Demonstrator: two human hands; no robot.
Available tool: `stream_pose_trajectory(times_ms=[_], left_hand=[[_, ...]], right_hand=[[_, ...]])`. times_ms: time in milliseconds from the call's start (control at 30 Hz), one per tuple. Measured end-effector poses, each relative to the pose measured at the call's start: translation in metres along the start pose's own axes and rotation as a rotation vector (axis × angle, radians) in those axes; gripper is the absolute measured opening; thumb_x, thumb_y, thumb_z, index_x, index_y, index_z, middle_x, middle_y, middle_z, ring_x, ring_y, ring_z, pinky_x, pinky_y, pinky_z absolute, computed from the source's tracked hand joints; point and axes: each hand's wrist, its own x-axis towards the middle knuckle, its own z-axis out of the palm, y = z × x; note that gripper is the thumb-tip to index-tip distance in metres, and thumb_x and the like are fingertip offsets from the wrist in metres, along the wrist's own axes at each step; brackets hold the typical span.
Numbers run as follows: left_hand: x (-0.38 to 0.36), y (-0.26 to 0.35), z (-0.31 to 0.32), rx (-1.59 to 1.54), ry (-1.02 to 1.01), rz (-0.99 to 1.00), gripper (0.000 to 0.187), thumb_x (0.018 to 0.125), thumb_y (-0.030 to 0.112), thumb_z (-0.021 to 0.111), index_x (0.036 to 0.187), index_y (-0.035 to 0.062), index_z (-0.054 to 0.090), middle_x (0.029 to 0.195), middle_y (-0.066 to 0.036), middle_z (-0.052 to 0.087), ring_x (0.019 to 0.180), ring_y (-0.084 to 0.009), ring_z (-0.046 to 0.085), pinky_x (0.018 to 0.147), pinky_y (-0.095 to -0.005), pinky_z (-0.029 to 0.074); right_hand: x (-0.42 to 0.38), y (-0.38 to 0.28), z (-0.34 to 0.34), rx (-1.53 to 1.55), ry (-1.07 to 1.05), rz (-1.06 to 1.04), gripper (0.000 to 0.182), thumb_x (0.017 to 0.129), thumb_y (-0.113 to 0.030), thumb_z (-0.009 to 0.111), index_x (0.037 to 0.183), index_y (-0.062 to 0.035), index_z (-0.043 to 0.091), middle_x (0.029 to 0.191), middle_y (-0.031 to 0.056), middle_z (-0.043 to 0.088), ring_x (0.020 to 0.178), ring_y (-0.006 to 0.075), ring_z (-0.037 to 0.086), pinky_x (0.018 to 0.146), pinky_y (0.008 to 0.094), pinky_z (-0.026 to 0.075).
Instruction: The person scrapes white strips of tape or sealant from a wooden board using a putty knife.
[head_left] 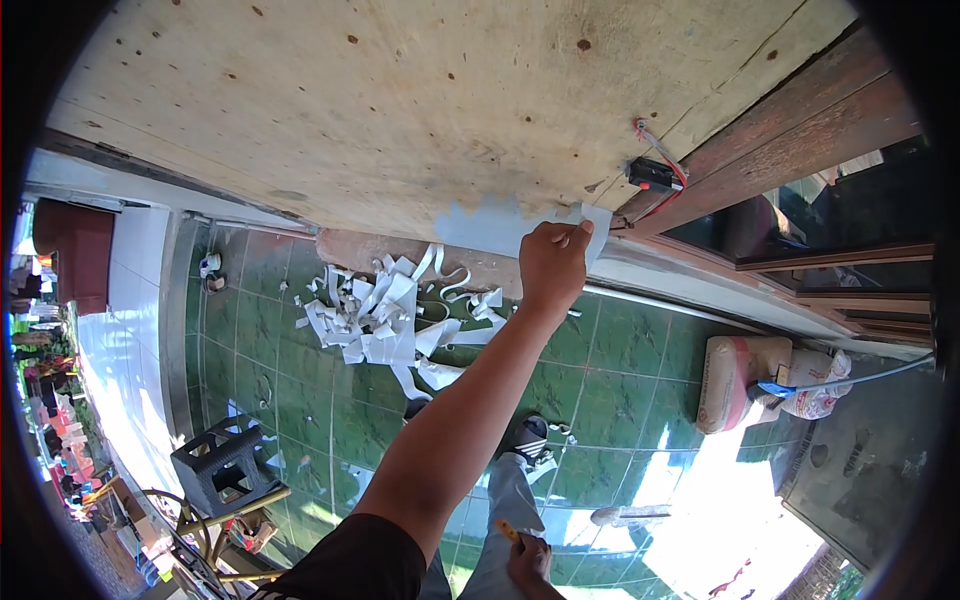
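Observation:
My left hand (553, 262) reaches up to the bottom edge of a plywood panel (400, 110). Its fingers are closed on a pale grey strip of peeling sheet (598, 232), the thumb pressed against it. More of this grey covering (485, 222), ragged along its upper edge, clings to the wood just left of the hand. Low in the view, my right hand (530, 560) is wrapped around a slim yellow-orange handle (507, 530). Whatever tool end it has cannot be made out.
Curled white strips (385, 310) lie heaped on green floor tiles (620, 340). A black stool (225, 465) stands at left, sacks (740, 385) at right. A small black device (650, 175) with red wire hangs by the wooden frame. A brush (775, 388) lies by the sacks.

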Motion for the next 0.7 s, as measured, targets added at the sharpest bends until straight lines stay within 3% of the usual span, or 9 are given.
stream_pose_trajectory(times_ms=[500,600,700], left_hand=[[-0.043,-0.039,-0.031,0.126,0.012,-0.065,0.031,0.094,0.027,0.077,0.095,-0.0041,0.079,0.090,-0.016,0.070,0.082,-0.0263,0.068,0.077,-0.0380,0.050],[-0.044,-0.038,-0.036,0.313,0.083,0.147,0.031,0.092,0.023,0.078,0.109,-0.0022,0.076,0.097,-0.014,0.069,0.091,-0.0267,0.065,0.082,-0.0392,0.050],[-0.040,-0.007,-0.040,0.339,0.304,0.464,0.034,0.092,0.021,0.079,0.118,-0.0001,0.072,0.105,-0.009,0.064,0.097,-0.0229,0.059,0.091,-0.0365,0.048]], right_hand=[[-0.004,-0.008,0.007,-0.008,-0.052,0.069,0.021,0.090,-0.016,0.065,0.108,-0.0105,0.075,0.104,0.0120,0.076,0.102,0.0359,0.067,0.094,0.0498,0.050],[-0.005,-0.007,0.011,-0.035,-0.024,0.057,0.018,0.091,-0.017,0.065,0.106,-0.0134,0.076,0.103,0.0094,0.076,0.100,0.0339,0.069,0.093,0.0497,0.051],[-0.005,-0.006,0.014,-0.037,-0.022,0.042,0.019,0.091,-0.017,0.065,0.107,-0.0137,0.076,0.104,0.0089,0.076,0.100,0.0336,0.069,0.093,0.0492,0.051]])
